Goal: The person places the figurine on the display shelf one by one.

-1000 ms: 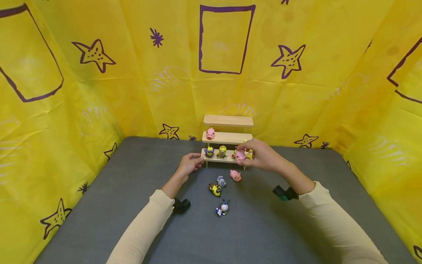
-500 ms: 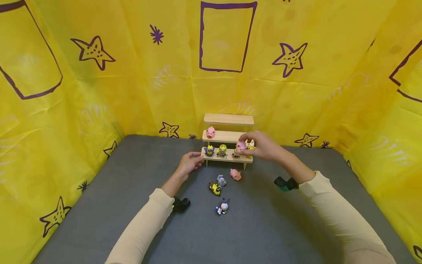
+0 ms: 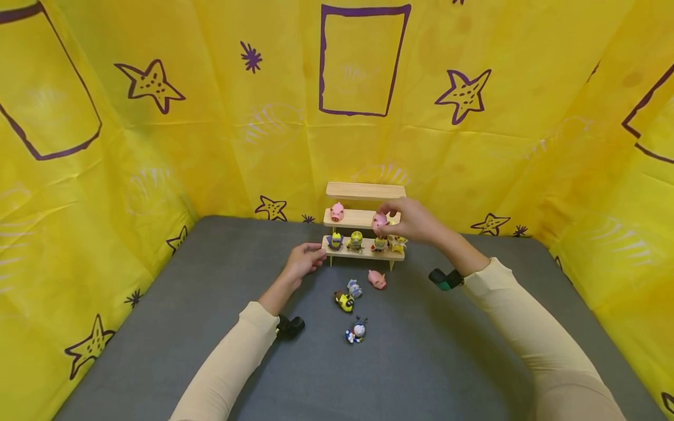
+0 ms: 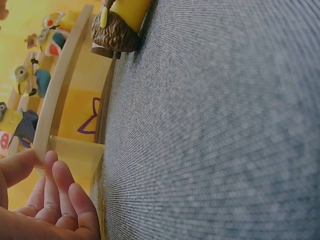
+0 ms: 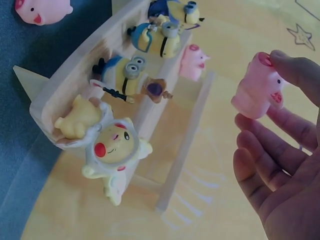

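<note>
A three-tier wooden display stand (image 3: 344, 189) is at the back of the table. My left hand (image 3: 302, 261) pinches the left end of its lowest shelf between thumb and forefinger, as the left wrist view shows. With thumb and fingertips my right hand (image 3: 416, 221) holds a pink pig figurine (image 5: 256, 92) in front of the right part of the middle shelf, apart from the wood. Another pink pig (image 3: 336, 211) stands at that shelf's left end. Along the lowest shelf are a caped minion (image 3: 334, 241), two other minions and a yellow figurine in a white hood (image 5: 117, 142) at the right end.
On the grey tabletop (image 3: 184, 327) before the stand lie a pink pig (image 3: 376, 279), a grey-blue figurine (image 3: 354, 288), a yellow-and-brown minion (image 3: 344, 301) and a white-and-blue figurine (image 3: 356, 332). Yellow printed cloth (image 3: 210, 164) hangs behind and at both sides.
My right hand has lifted the pink pig from in front of the lowest shelf up to the middle shelf's level, uncovering the figurines at the right. My left hand stays on the shelf end.
</note>
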The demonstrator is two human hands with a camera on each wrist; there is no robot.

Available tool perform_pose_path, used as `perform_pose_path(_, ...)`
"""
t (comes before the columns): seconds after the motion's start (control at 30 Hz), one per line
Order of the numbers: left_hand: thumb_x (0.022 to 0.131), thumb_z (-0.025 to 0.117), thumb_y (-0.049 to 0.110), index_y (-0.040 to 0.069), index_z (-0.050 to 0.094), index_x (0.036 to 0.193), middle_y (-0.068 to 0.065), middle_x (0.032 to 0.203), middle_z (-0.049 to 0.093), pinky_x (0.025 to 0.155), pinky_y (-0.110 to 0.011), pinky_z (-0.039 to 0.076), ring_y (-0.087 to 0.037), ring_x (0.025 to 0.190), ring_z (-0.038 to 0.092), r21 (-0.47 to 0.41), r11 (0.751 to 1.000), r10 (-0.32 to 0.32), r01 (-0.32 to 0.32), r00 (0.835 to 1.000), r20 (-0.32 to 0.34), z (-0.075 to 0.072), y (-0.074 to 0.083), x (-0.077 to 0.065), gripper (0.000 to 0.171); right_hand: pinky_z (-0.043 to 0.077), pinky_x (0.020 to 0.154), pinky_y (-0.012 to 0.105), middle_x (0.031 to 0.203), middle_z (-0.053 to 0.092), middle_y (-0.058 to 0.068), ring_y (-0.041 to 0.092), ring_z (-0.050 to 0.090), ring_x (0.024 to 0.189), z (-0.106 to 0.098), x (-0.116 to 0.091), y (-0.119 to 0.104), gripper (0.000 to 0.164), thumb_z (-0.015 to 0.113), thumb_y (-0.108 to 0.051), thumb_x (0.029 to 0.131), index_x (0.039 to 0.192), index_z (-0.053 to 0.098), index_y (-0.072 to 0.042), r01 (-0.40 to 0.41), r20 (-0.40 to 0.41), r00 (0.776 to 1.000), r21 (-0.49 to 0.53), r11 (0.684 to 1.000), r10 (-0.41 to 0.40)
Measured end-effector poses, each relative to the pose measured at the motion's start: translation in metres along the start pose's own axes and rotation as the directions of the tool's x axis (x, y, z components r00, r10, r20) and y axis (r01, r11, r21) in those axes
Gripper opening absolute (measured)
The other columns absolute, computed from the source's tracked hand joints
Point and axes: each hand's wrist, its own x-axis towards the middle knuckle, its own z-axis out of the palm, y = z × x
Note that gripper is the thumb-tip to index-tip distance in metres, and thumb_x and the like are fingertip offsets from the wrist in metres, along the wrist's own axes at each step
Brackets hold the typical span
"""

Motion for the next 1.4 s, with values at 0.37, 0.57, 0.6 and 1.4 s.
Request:
perform_pose_path(0.37, 0.096, 0.063, 0.022, 0.005, 0.060, 0.126, -0.007, 0.098, 0.072, 0.066, -0.024, 0.047, -0.012, 0.076, 0.063, 0.000, 1.000, 0.015, -0.015, 1.000, 0.001, -0.001, -0.002, 0.001, 0.035, 0.046, 0.086, 0.042, 0.104, 0.069, 0.012, 0.028, 0.058, 0.096, 0.005, 0.024, 0.007, 0.034, 0.078, -0.027, 0.083, 0.106, 0.067, -0.004, -0.092, 0.014, 0.996, -0.003, 0.996, 0.092)
perform_pose_path(0.57, 0.095, 0.063, 0.023, 0.005, 0.060, 0.126, -0.008, 0.100, 0.072, 0.067, -0.024, 0.048, -0.012, 0.076, 0.063, 0.005, 1.000, 0.017, -0.017, 1.000, -0.001, 0.000, -0.002, -0.001, 0.035, 0.046, 0.081, 0.040, 0.107, 0.067, 0.014, 0.027, 0.058, 0.094, 0.011, 0.036, 0.013, 0.037, 0.077, -0.026, 0.084, 0.112, 0.065, -0.004, -0.137, 0.019, 0.990, 0.004, 0.991, 0.137)
perform_pose_path(0.6, 0.095, 0.063, 0.022, 0.005, 0.060, 0.126, -0.008, 0.100, 0.072, 0.067, -0.024, 0.048, -0.012, 0.076, 0.063, 0.006, 1.000, 0.017, -0.017, 1.000, -0.001, 0.000, -0.002, -0.001, 0.035, 0.045, 0.080, 0.039, 0.108, 0.067, 0.015, 0.028, 0.057, 0.093, 0.013, 0.038, 0.014, 0.038, 0.076, -0.026, 0.084, 0.113, 0.064, -0.004, -0.143, 0.020, 0.990, 0.010, 0.990, 0.143)
perform_pose_path(1.4, 0.095, 0.063, 0.022, 0.006, 0.060, 0.125, -0.009, 0.102, 0.072, 0.068, -0.024, 0.048, -0.014, 0.080, 0.065, 0.007, 1.000, 0.012, -0.012, 1.000, -0.004, 0.000, -0.002, 0.001, 0.035, 0.046, 0.088, 0.041, 0.110, 0.066, 0.014, 0.027, 0.058, 0.097, 0.054, 0.070, 0.025, 0.032, 0.071, -0.024, 0.089, 0.111, 0.062, -0.003, -0.218, 0.073, 0.973, -0.029, 0.975, 0.220)
